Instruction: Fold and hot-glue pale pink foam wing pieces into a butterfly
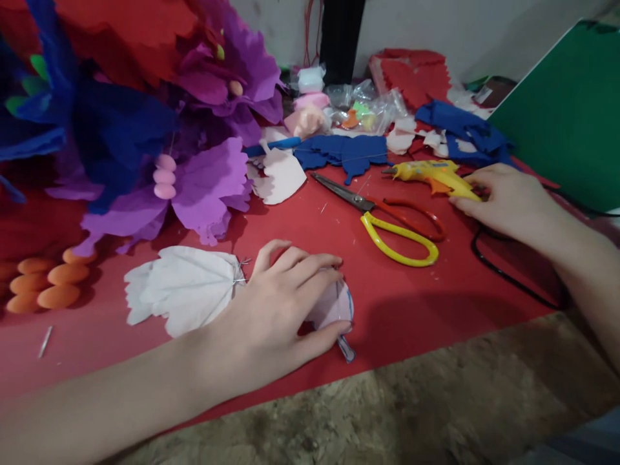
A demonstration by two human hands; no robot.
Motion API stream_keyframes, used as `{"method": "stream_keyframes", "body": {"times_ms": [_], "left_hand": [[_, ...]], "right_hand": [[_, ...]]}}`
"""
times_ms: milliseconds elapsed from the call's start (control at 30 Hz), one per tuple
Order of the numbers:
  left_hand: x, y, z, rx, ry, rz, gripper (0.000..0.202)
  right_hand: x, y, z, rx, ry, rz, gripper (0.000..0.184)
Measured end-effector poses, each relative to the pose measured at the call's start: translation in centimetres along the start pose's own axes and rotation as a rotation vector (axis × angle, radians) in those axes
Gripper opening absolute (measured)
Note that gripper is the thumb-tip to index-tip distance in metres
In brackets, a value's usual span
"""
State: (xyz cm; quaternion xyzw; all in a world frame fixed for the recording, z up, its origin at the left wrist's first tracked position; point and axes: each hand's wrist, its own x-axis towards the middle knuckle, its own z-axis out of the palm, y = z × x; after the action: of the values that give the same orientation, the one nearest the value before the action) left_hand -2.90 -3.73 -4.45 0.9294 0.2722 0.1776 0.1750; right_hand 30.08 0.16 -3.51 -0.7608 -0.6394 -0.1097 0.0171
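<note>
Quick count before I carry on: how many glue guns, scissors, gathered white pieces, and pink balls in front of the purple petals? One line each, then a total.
Glue gun: 1
Scissors: 1 pair
Gathered white piece: 1
Pink balls: 3
Total: 6

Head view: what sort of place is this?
Probably a craft work area, though whether home or workshop I can't tell. Signs: a yellow glue gun, scissors with red and yellow handles, and large purple artificial petals.
</note>
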Motion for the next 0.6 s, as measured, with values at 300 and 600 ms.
{"method": "stream_keyframes", "body": {"times_ms": [300,600], "left_hand": [[-0.1,0.2,-0.3,-0.01,-0.005,0.001,0.032],[-0.3,0.2,-0.2,-0.009,-0.019,0.002,0.041]], "right_hand": [[-0.3,-1.8,-1.8,0.116,-0.128,0.203,0.032],[-0.8,-2.3,-2.6,0.258,-0.03,0.36,0.029]]}}
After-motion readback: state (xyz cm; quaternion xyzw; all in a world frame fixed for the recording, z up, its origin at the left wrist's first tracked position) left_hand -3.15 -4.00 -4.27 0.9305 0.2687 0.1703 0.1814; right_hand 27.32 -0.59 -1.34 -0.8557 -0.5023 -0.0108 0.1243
